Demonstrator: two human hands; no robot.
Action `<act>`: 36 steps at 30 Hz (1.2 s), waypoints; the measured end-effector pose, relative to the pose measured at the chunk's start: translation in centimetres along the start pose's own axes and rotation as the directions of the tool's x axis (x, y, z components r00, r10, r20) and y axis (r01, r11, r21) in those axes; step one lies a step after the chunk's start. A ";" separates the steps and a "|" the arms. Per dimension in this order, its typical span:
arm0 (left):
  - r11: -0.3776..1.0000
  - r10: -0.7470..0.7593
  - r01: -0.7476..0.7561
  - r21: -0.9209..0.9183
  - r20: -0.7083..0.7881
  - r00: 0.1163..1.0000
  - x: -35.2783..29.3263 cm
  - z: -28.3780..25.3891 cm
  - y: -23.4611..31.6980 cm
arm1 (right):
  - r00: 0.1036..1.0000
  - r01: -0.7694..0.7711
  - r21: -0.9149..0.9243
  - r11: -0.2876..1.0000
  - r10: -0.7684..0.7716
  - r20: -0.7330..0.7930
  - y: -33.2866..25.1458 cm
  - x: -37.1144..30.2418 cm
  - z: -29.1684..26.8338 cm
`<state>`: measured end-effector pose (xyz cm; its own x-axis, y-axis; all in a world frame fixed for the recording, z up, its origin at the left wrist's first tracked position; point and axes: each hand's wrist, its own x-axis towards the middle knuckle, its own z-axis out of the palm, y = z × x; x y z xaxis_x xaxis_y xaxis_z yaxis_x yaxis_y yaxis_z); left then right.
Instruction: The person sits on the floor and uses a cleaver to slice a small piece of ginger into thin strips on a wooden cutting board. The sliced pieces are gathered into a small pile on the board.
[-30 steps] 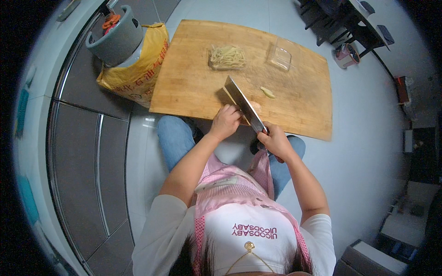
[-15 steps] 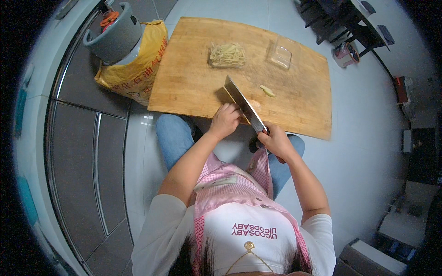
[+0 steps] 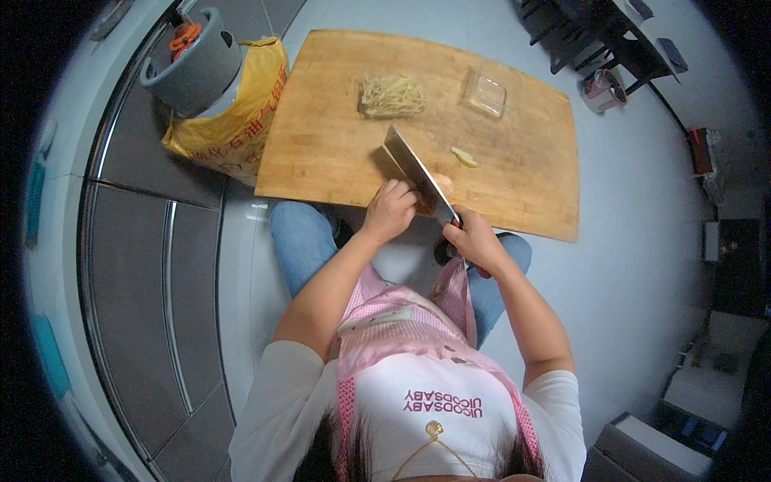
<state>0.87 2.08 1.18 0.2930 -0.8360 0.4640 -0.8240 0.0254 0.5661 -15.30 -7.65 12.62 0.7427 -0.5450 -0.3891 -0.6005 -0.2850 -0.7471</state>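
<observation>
My right hand grips the handle of a cleaver, whose broad blade slants up and left over the near part of a wooden board. Close against the blade's left side, my left hand has its fingers curled down at the board's near edge; what lies under them is hidden. A pale piece shows just right of the blade, partly covered by it. Farther right lies a pale green slice. Pale cut strips fill a clear container toward the far side.
A second clear container sits at the board's far right. Left of the board stand a yellow sack and a grey gas cylinder. Dark cabinet fronts line the left. A bin is by the table at far right.
The cleaver and my right hand have shifted slightly away from me and to the left. My left hand stays beside the blade. The whole view has drifted a little.
</observation>
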 end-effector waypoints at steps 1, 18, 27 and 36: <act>1.000 -0.009 0.009 0.006 0.021 1.000 0.0 0.0 -0.1 | 1.000 0.006 0.017 1.000 -0.006 -0.013 0.2 0.1 0.0; 1.000 0.003 -0.002 0.023 -0.050 0.999 -0.2 0.4 -0.1 | 1.000 -0.011 -0.004 1.000 0.011 -0.002 0.1 -1.2 -0.2; 1.000 0.015 -0.015 -0.003 -0.070 0.997 -0.4 0.8 -0.5 | 1.000 -0.021 -0.022 1.000 0.022 0.019 -0.7 -1.3 -0.4; 0.999 0.031 -0.033 -0.013 -0.107 0.994 0.0 0.3 0.2 | 1.000 0.013 -0.008 1.000 -0.013 -0.010 0.1 -0.2 0.2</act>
<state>0.52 1.96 1.11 0.3173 -0.7712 0.5519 -0.8268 0.0601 0.5592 -15.40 -7.39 12.49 0.7474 -0.5494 -0.3737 -0.5933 -0.2987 -0.7475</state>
